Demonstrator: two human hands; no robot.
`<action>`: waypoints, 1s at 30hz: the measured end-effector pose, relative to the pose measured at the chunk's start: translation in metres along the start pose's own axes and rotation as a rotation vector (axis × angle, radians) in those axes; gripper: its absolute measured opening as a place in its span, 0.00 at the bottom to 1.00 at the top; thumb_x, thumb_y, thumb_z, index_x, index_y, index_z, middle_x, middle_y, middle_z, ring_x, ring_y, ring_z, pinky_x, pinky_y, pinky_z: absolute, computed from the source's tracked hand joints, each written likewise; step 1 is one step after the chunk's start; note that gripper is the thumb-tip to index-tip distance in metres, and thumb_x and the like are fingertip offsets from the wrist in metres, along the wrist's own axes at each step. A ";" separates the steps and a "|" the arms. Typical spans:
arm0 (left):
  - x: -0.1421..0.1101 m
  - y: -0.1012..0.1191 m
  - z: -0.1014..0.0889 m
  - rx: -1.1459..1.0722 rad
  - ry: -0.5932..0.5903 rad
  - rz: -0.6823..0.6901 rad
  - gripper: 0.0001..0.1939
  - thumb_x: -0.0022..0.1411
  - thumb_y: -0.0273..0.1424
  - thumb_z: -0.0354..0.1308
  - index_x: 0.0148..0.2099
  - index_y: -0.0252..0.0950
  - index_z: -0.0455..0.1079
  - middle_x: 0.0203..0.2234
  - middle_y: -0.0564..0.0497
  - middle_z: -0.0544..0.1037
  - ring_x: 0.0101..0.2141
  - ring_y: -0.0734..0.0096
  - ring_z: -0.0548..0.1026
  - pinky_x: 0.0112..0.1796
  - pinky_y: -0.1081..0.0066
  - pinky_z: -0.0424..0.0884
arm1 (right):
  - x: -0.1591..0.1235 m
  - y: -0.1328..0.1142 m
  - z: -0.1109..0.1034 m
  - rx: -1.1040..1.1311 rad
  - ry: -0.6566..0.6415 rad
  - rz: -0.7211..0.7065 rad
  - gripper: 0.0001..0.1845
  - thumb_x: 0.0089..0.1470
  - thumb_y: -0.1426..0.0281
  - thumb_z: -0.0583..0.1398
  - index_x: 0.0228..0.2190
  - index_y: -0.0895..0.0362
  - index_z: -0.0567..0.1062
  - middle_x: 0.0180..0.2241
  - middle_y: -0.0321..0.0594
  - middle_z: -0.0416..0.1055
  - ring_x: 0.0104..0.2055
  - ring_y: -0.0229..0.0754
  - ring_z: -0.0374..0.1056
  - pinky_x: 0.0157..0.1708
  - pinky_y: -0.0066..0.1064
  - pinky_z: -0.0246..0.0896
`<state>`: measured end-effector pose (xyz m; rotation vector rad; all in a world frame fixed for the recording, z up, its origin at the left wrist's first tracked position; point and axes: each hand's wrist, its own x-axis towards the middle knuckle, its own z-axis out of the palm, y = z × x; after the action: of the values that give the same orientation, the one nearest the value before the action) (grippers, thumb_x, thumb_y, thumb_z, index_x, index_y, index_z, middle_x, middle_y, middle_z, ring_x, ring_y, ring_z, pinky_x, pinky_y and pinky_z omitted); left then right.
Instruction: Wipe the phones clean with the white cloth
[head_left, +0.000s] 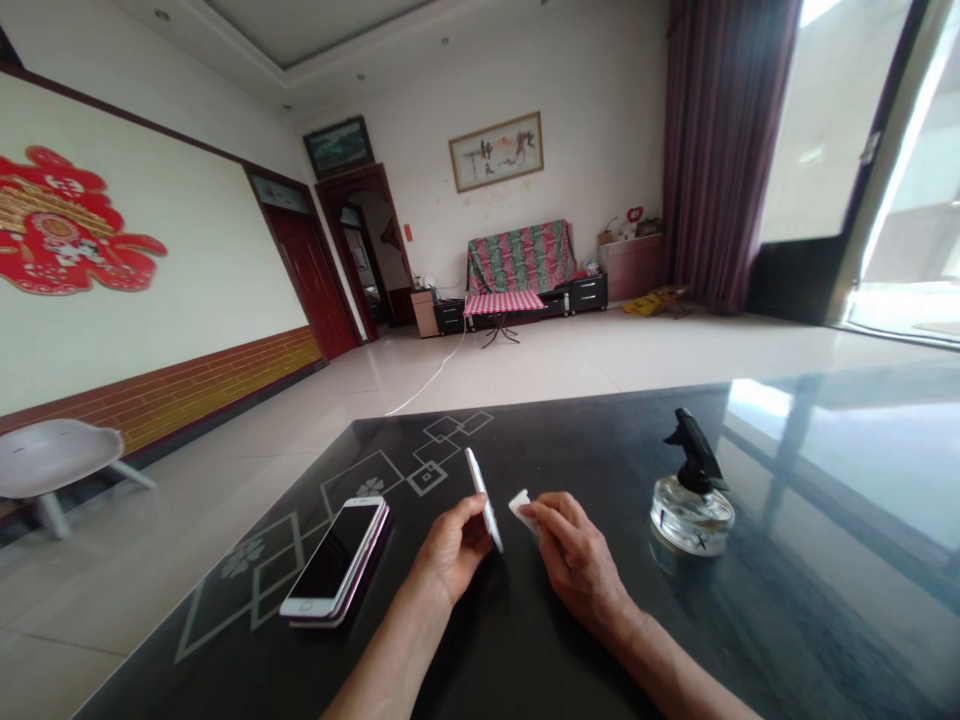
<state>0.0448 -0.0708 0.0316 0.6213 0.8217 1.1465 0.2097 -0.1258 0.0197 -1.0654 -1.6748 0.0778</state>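
The left hand (452,552) is grasping a slim white handset (488,508), probably a smartphone, between the thumb and the fingers; it is standing nearly edge-on to the view, above the middle of the near tabletop (577,440). Gripping it near its lower part is leaving most of its upper length uncovered, and the tilt is seemingly turning one broad face toward the other hand. The right hand (581,560) is pinching a small white wipe (519,503), perhaps tissue or cloth, between thumb and fingertips; a corner is sticking out toward the handset, just beside it yet apart. On the left, a white smartphone (335,555) is lying screen up on at least one pinkish-edged phone (365,572), the stacking presumably saving room. On the right, a clear spray bottle (692,512) with a black trigger head is standing upright, well apart from the phones, likely for easy reach.
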 end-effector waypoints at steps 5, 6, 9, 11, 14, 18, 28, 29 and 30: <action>-0.003 -0.002 0.001 -0.016 -0.101 0.029 0.07 0.49 0.27 0.66 0.29 0.28 0.72 0.23 0.48 0.77 0.25 0.70 0.74 0.29 0.73 0.71 | 0.000 -0.017 0.005 0.242 0.002 0.043 0.09 0.58 0.71 0.55 0.38 0.54 0.74 0.34 0.40 0.70 0.36 0.38 0.69 0.36 0.27 0.67; -0.003 -0.002 0.001 -0.016 -0.124 0.035 0.08 0.48 0.27 0.67 0.29 0.28 0.73 0.23 0.48 0.77 0.26 0.70 0.74 0.30 0.73 0.71 | 0.000 -0.019 0.006 0.271 -0.002 0.050 0.08 0.58 0.71 0.55 0.37 0.53 0.74 0.34 0.40 0.71 0.35 0.38 0.70 0.36 0.27 0.67; -0.006 -0.002 0.003 -0.003 -0.188 0.045 0.10 0.45 0.29 0.69 0.29 0.27 0.74 0.24 0.48 0.77 0.26 0.72 0.73 0.30 0.74 0.69 | -0.001 -0.018 0.009 0.328 -0.020 0.073 0.08 0.57 0.70 0.56 0.37 0.53 0.75 0.33 0.40 0.71 0.34 0.38 0.70 0.35 0.26 0.67; -0.010 -0.002 0.005 0.025 -0.232 0.050 0.12 0.45 0.29 0.70 0.31 0.27 0.75 0.24 0.48 0.77 0.26 0.72 0.72 0.29 0.75 0.68 | -0.001 -0.015 0.009 0.352 -0.025 0.090 0.08 0.57 0.68 0.57 0.37 0.53 0.76 0.33 0.40 0.71 0.34 0.38 0.70 0.34 0.26 0.67; -0.017 -0.002 0.010 0.127 -0.309 0.077 0.16 0.46 0.31 0.70 0.37 0.28 0.76 0.28 0.47 0.78 0.27 0.71 0.73 0.29 0.75 0.66 | 0.001 -0.012 0.005 0.383 0.004 0.122 0.09 0.57 0.67 0.57 0.36 0.53 0.76 0.33 0.40 0.71 0.34 0.38 0.70 0.34 0.26 0.67; -0.027 -0.004 0.018 0.249 -0.371 0.141 0.21 0.45 0.30 0.69 0.44 0.31 0.76 0.35 0.45 0.79 0.37 0.62 0.74 0.39 0.70 0.68 | 0.006 -0.008 -0.001 0.404 0.067 0.209 0.10 0.55 0.64 0.58 0.35 0.55 0.76 0.34 0.39 0.73 0.35 0.39 0.71 0.36 0.26 0.67; -0.037 -0.017 0.025 0.377 -0.465 0.160 0.24 0.42 0.26 0.68 0.46 0.32 0.75 0.37 0.45 0.79 0.41 0.57 0.74 0.43 0.66 0.67 | 0.018 0.005 -0.014 0.478 0.188 0.455 0.17 0.52 0.59 0.60 0.39 0.58 0.75 0.34 0.42 0.75 0.32 0.40 0.69 0.31 0.28 0.66; -0.039 -0.016 0.026 0.370 -0.475 0.157 0.24 0.42 0.26 0.68 0.45 0.32 0.76 0.37 0.45 0.79 0.41 0.56 0.74 0.43 0.65 0.67 | 0.018 0.005 -0.013 0.478 0.200 0.457 0.18 0.52 0.59 0.60 0.39 0.58 0.75 0.34 0.42 0.75 0.33 0.40 0.69 0.31 0.28 0.66; -0.041 -0.015 0.028 0.359 -0.487 0.156 0.24 0.42 0.27 0.68 0.45 0.32 0.76 0.38 0.45 0.79 0.42 0.55 0.74 0.44 0.65 0.67 | 0.017 0.004 -0.012 0.475 0.202 0.454 0.17 0.52 0.59 0.59 0.39 0.58 0.75 0.34 0.42 0.75 0.33 0.40 0.69 0.32 0.28 0.66</action>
<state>0.0681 -0.1144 0.0456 1.2261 0.5642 0.9317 0.2219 -0.1176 0.0355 -1.0240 -1.1296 0.6109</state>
